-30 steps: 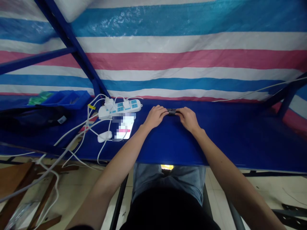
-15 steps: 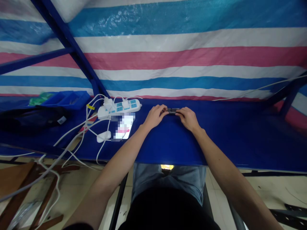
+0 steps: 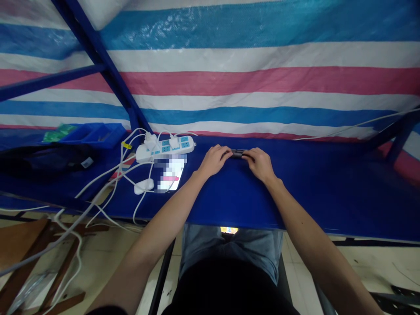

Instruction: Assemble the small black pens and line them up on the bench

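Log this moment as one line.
left hand: holds dark object, left end | right hand: holds its right end | power strip: on blue table, left of hands

Left hand [image 3: 212, 161] and right hand [image 3: 261, 164] hold opposite ends of a small dark object [image 3: 238, 153] at the blue worktop [image 3: 236, 194]; contact with the surface cannot be confirmed. To their left: a white power strip [image 3: 166, 149] carrying white plugs [image 3: 151, 143], a lit screen [image 3: 173, 173], partly obscured, and a white adapter [image 3: 143, 186]. Striped sheeting [image 3: 249, 82] hangs behind.
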Demonstrator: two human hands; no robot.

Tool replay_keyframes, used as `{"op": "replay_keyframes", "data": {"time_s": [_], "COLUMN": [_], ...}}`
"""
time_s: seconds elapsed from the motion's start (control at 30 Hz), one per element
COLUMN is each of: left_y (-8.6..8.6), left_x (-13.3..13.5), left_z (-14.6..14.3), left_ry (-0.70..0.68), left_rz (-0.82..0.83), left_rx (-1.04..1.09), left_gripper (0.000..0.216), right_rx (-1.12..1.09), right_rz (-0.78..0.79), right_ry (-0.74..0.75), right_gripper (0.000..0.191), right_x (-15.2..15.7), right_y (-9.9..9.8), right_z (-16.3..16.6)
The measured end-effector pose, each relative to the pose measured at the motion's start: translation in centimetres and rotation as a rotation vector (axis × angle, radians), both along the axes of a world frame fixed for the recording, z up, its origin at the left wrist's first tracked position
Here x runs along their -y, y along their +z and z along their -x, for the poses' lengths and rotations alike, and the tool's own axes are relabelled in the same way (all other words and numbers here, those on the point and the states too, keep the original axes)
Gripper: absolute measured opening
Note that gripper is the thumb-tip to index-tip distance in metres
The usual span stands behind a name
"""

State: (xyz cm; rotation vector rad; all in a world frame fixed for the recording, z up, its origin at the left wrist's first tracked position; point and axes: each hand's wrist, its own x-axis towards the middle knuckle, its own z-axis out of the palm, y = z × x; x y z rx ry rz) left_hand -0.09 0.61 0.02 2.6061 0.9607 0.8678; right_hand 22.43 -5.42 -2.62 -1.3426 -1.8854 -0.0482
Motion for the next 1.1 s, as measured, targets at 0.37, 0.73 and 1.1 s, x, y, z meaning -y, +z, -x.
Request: {"op": "replay_keyframes", "data": {"time_s": [0.37,0.73,1.1], "left_y": [0.23,0.01,0.45], "left_x": [0.11,-0.06,0.24], "left_z": [0.13,0.14,0.27], "left_ry": [-0.031,0.018,0.03], "left_rz": [-0.035,-0.066,-0.045], "left_rx": [-0.054,-0.03,0.06], "left_gripper": [0.042,0.044,0.029], "right_rx": [0.008,-0.019,-0.05], "right_rz": [-0.046,-0.027,0.006], "right_ry": [0.008,0.065,0.043], "right_gripper": [0.023,0.026,0.029], "right_x": [-0.08,0.05,0.41], "right_y": [0.05,0.09,0.28], "right_z": [-0.14,0.31,0.77]}}
